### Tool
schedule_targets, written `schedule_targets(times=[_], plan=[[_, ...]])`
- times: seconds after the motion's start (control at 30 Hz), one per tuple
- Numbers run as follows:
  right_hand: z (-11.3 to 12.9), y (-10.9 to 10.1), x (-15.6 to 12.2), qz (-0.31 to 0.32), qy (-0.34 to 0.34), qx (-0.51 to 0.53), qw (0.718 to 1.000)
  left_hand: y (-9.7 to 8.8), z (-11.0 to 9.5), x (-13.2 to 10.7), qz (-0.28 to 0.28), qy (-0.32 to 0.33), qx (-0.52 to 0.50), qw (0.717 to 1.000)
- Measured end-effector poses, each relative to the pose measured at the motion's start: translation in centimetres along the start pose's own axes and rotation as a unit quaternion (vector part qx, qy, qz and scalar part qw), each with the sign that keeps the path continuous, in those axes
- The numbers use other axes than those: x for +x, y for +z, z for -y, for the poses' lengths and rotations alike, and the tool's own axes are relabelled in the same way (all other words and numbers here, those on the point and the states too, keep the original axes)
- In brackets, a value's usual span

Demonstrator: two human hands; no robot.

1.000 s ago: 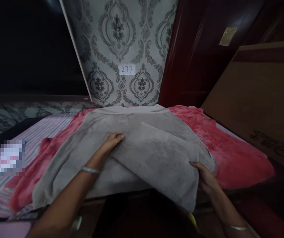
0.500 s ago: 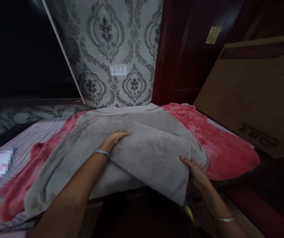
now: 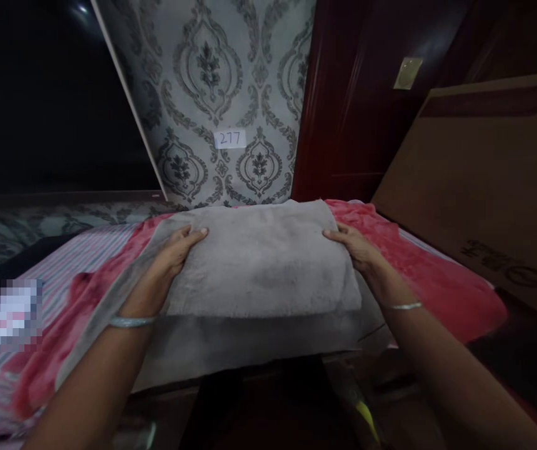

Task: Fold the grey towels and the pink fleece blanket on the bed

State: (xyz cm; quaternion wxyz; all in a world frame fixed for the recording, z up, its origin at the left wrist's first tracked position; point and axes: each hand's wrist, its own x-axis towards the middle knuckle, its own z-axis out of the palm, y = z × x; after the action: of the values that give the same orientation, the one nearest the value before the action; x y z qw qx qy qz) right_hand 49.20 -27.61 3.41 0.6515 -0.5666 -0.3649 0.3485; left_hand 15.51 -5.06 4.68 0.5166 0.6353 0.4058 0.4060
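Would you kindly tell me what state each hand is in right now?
Left hand: closed on the gray blanket, thumb on top.
Right hand: also closed on it, thumb on top.

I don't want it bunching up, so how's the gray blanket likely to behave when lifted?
The gray blanket should be floppy, since it seems folded over itself. Its fuzzy-looking surface probably grips rather than slips. It may tug the red-pink blanket showing beneath it.

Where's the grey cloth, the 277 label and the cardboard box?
Grey cloth [image 3: 268, 262]: head view, middle of its uppermost layer.
277 label [image 3: 230, 139]: head view, middle, on the handwritten number.
Cardboard box [image 3: 479, 194]: head view, on its broad printed side.
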Motion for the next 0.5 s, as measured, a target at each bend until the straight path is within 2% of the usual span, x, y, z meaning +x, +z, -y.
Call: schedule_targets(times=[0.07, 0.17, 0.27, 0.33, 0.4, 0.43, 0.5], plan=[[-1.2, 1.2, 2.1, 0.005, 0.002, -0.04, 0.999, -0.9, 1.1, -0.8, -0.015, -0.019, 0.028, 0.999], [-5.4, 2.8, 3.3, -0.027, 0.05, -0.159, 0.986, -1.3, 5.0, -2.0, -0.024, -0.103, 0.074, 0.992], [-8.7, 3.0, 3.4, -0.038, 0.083, -0.302, 0.949, -2.0, 8.1, -2.1, 0.045, -0.153, 0.084, 0.984], [-9.1, 3.0, 3.7, -0.049, 0.077, -0.362, 0.928, -2.6, 8.5, -1.2, 0.032, -0.125, 0.174, 0.976], [-8.2, 4.1, 4.4, -0.067, 0.054, -0.389, 0.917, -2.7, 7.6, 0.2, -0.03, -0.051, 0.3, 0.952], [-7.6, 5.4, 4.8, -0.067, 0.031, -0.41, 0.909, -2.3, 7.0, 0.9, -0.049, -0.007, 0.348, 0.936], [-6.5, 9.2, 5.6, -0.038, -0.038, -0.474, 0.879, -0.7, 5.9, 2.0, -0.036, 0.077, 0.412, 0.907]])
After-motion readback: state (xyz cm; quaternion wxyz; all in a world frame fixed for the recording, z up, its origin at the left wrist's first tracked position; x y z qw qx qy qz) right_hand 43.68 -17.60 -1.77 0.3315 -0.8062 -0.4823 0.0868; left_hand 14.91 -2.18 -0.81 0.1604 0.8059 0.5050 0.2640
